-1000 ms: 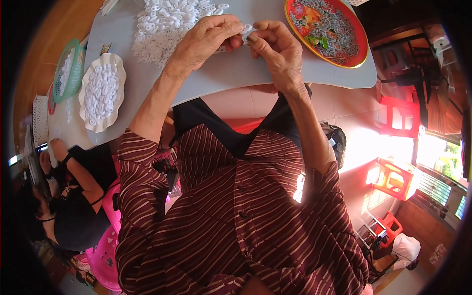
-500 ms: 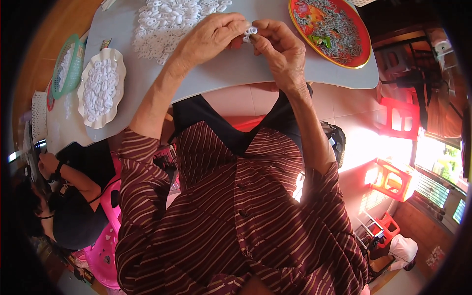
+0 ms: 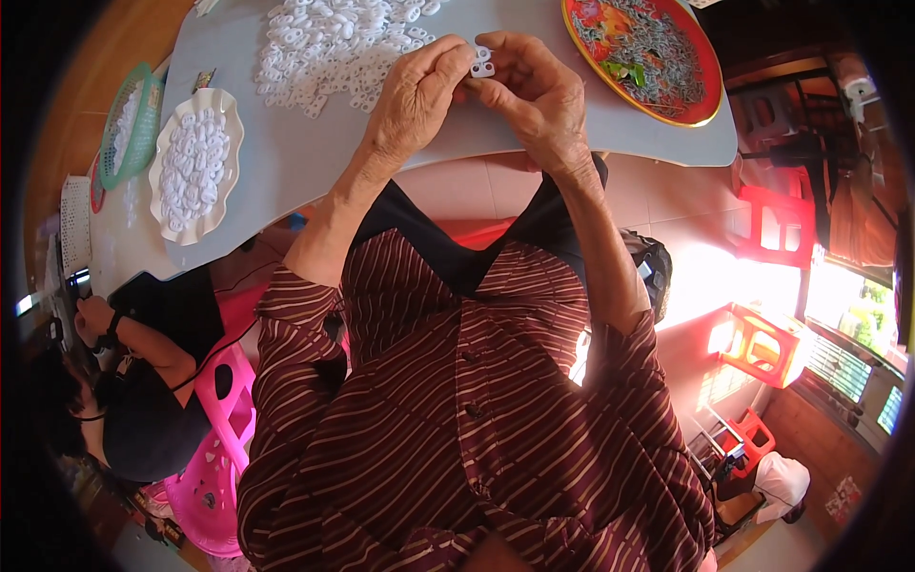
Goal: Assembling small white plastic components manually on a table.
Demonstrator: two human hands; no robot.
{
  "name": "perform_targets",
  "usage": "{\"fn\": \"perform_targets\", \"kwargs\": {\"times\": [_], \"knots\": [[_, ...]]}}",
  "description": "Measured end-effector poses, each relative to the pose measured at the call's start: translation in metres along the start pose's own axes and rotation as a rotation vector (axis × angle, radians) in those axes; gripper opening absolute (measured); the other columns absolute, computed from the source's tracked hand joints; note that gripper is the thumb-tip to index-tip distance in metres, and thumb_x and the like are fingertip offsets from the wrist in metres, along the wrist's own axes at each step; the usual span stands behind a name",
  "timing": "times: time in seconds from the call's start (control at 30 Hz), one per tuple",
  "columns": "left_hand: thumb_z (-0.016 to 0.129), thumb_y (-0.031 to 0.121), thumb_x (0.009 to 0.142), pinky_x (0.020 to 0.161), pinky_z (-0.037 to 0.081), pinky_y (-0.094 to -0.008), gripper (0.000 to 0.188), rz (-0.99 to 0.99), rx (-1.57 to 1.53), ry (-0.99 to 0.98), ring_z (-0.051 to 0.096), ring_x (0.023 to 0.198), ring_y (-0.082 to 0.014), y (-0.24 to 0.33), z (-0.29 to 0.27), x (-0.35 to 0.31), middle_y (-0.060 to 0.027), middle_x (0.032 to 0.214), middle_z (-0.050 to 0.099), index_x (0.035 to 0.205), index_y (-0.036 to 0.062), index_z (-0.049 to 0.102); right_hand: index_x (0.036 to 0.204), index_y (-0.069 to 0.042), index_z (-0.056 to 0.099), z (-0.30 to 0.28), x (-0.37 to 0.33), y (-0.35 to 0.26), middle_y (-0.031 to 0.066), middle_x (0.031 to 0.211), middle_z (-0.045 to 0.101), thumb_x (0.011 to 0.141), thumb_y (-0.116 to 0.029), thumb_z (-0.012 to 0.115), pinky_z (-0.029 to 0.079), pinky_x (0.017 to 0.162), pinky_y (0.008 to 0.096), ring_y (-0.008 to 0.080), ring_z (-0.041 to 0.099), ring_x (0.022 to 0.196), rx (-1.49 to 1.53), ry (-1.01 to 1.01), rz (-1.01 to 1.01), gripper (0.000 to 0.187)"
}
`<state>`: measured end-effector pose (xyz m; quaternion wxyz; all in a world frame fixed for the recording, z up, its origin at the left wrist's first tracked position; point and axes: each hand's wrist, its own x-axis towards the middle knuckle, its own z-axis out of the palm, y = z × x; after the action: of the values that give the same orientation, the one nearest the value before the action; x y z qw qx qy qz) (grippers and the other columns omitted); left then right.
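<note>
Over the table, my two hands meet at a small white plastic piece with round holes. My left hand pinches it from the left, fingers curled in. On its other side is my right hand, with forefinger above and thumb below, closed about the piece. Whether a second small part sits in the fingers is hidden. Left of my hands spreads a heap of similar white plastic pieces. To the right stands a red and orange tray with many thin grey metal bits and some green leaves.
A wavy-edged white dish of white pieces lies on the grey table at left, beside a green basket. A seated person is at lower left by a pink chair. Red stools stand on the floor at right.
My left forearm has swung right, and its hand has turned more upright beside the piece. The white piece has turned and its holes show more plainly. My right hand's fingers have shifted slightly.
</note>
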<state>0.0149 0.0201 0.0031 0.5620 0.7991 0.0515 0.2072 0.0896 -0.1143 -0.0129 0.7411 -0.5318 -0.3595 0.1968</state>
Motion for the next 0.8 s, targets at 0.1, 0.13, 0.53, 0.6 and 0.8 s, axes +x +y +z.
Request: {"fn": "perform_targets", "kwargs": {"times": [0.1,0.13,0.53,0.6,0.8], "knots": [[0.047,0.026,0.092,0.057,0.043,-0.0291,0.028,0.032,0.04,0.011,0.049,0.058,-0.0161,-0.002,0.0,-0.001,-0.0092,0.064,0.051,0.088,-0.001,0.054,0.11,0.004,0.053,0.0,-0.001,0.001,0.0057,0.086,0.054,0.08,0.004,0.064,0.052,0.071,0.0227,0.0152,0.066,0.08,-0.114,0.012,-0.035,0.032],[0.047,0.026,0.092,0.057,0.043,-0.0291,0.028,0.032,0.04,0.01,0.049,0.058,-0.0161,-0.002,0.0,-0.001,-0.0092,0.064,0.051,0.088,-0.001,0.054,0.11,0.004,0.053,0.001,-0.001,0.001,0.0055,0.086,0.054,0.08,0.003,0.064,0.052,0.071,0.0224,0.0151,0.066,0.08,-0.131,0.017,-0.036,0.031],[0.046,0.027,0.094,0.053,0.038,-0.0294,0.027,0.074,0.093,-0.061,0.043,0.056,-0.0136,-0.006,-0.004,0.002,-0.0068,0.061,0.045,0.087,0.0017,0.052,0.107,0.003,0.056,-0.002,-0.001,-0.006,0.0031,0.078,0.057,0.083,-0.002,0.063,0.049,0.068,0.0204,0.009,0.06,0.075,-0.074,0.009,-0.009,0.025],[0.047,0.028,0.091,0.058,0.041,-0.0275,0.03,0.008,0.122,-0.118,0.051,0.06,-0.0136,-0.004,-0.006,0.004,-0.0066,0.066,0.054,0.092,-0.0005,0.056,0.107,0.003,0.056,-0.005,-0.002,-0.003,0.0029,0.077,0.057,0.083,-0.002,0.063,0.049,0.068,0.0201,0.0086,0.06,0.075,-0.073,0.004,-0.008,0.025],[0.046,0.029,0.093,0.055,0.039,-0.0287,0.03,0.014,0.002,-0.098,0.044,0.058,-0.0128,0.0,-0.004,0.002,-0.0062,0.061,0.047,0.085,0.0008,0.052,0.106,0.002,0.057,-0.002,-0.001,-0.001,0.002,0.076,0.057,0.082,-0.001,0.064,0.048,0.064,0.0211,0.0082,0.06,0.073,-0.052,0.011,-0.015,0.025]]}}
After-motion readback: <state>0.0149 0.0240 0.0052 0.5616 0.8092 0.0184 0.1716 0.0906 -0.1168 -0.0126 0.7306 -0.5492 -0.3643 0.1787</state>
